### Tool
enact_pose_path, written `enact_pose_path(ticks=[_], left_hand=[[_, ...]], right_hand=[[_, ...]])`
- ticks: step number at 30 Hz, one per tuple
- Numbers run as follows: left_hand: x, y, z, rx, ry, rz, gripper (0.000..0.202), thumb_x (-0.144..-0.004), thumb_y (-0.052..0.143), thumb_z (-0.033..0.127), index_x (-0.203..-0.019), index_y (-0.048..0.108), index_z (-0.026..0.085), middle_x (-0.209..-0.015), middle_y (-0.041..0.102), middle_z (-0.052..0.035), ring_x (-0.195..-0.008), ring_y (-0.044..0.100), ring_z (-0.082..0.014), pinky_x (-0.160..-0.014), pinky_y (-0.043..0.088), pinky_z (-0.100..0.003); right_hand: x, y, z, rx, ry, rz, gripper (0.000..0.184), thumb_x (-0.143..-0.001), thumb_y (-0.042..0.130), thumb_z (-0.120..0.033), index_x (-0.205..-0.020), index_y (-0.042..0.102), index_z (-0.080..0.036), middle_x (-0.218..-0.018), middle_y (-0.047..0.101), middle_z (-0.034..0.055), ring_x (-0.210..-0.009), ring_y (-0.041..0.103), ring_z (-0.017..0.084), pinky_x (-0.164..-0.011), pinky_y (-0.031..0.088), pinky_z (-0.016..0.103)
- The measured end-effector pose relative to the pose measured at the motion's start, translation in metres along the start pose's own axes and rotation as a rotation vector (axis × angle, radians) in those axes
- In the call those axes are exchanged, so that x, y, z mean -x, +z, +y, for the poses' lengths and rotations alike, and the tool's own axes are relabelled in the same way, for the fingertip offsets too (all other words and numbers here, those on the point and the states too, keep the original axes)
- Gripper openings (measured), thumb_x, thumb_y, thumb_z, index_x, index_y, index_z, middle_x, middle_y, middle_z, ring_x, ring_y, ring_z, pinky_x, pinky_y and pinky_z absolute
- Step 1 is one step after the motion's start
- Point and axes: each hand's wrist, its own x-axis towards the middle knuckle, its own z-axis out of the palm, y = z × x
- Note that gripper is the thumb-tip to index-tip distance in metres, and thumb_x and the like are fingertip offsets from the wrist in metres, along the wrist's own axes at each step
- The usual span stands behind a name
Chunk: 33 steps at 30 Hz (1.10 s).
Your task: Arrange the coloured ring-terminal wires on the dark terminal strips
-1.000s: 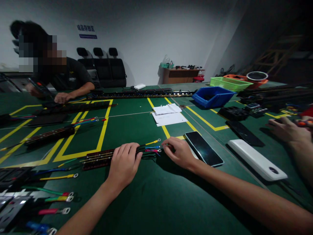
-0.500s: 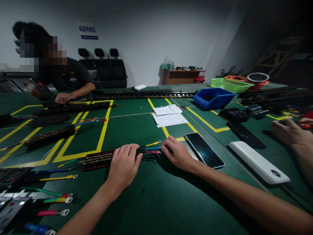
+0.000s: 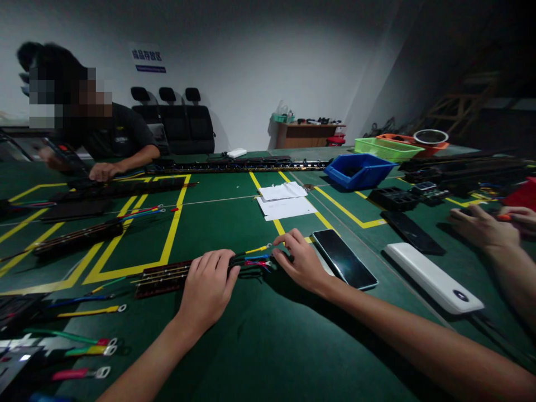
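Observation:
A long dark terminal strip point(image 3: 161, 274) lies on the green table point(image 3: 259, 346) in front of me. My left hand point(image 3: 207, 290) lies over its right end, fingers curled down on it. Short coloured wires with ring lugs point(image 3: 259, 257), yellow, blue and red, stick out of that end. My right hand point(image 3: 302, 263) is closed in a pinch at the tips of these wires, beside the yellow one.
A phone point(image 3: 343, 259) and a white power bank point(image 3: 433, 277) lie right of my hands. Loose wires point(image 3: 90, 311) lie at the left. Paper sheets point(image 3: 285, 200), a blue bin point(image 3: 355, 170) and more strips point(image 3: 75, 237) sit farther off. One person works at the far left, another person's hands point(image 3: 488, 228) at the right.
My right hand has crept a little left toward the yellow wire's lug. The view has shifted slightly; my left hand stays on the strip.

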Motion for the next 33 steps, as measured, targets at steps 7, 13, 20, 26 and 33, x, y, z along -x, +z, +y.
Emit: enact_pose_path(ticks=[7,13,20,26,33], left_hand=[[0.0,0.001,-0.001,0.0,0.002,0.005,0.033,-0.104,0.042,0.036,-0.12,0.063,0.018,-0.119,0.07,-0.0124,-0.112,0.063,-0.0302,-0.095,0.049,-0.05],[0.001,0.001,-0.002,0.004,-0.005,0.005,0.032,-0.104,0.042,0.036,-0.12,0.063,0.019,-0.118,0.07,-0.0116,-0.11,0.063,-0.0297,-0.094,0.049,-0.051],[0.001,0.001,-0.001,0.004,-0.002,-0.001,0.031,-0.104,0.041,0.035,-0.12,0.062,0.018,-0.118,0.07,-0.0121,-0.111,0.062,-0.0298,-0.094,0.048,-0.051],[0.002,0.001,-0.002,0.0,0.002,-0.003,0.031,-0.105,0.041,0.035,-0.121,0.061,0.018,-0.119,0.069,-0.0122,-0.111,0.062,-0.0297,-0.094,0.048,-0.05],[0.001,0.002,-0.002,-0.028,0.007,-0.004,0.031,-0.104,0.043,0.034,-0.121,0.062,0.017,-0.12,0.069,-0.0122,-0.112,0.062,-0.0305,-0.094,0.047,-0.05]], right_hand=[[0.002,0.002,0.004,-0.002,0.006,0.024,0.018,-0.097,0.055,-0.025,-0.111,0.067,-0.023,-0.093,0.053,0.0045,-0.074,0.056,0.017,-0.067,0.046,0.031],[0.001,0.001,0.005,-0.076,-0.051,0.011,0.02,-0.097,0.056,-0.026,-0.111,0.07,-0.022,-0.089,0.052,0.0043,-0.075,0.055,0.017,-0.068,0.045,0.032],[0.0,-0.004,0.004,-0.178,-0.024,-0.097,0.031,-0.098,0.057,-0.029,-0.127,0.065,-0.022,-0.093,0.051,0.0034,-0.076,0.053,0.016,-0.07,0.047,0.033],[-0.001,-0.005,0.01,-0.202,-0.018,-0.205,0.045,-0.098,0.06,-0.036,-0.141,0.055,-0.024,-0.094,0.05,0.0024,-0.077,0.053,0.017,-0.073,0.047,0.034],[-0.002,-0.005,0.012,-0.229,-0.026,-0.26,0.05,-0.098,0.059,-0.037,-0.147,0.049,-0.025,-0.102,0.053,0.0044,-0.077,0.053,0.016,-0.073,0.048,0.034]])
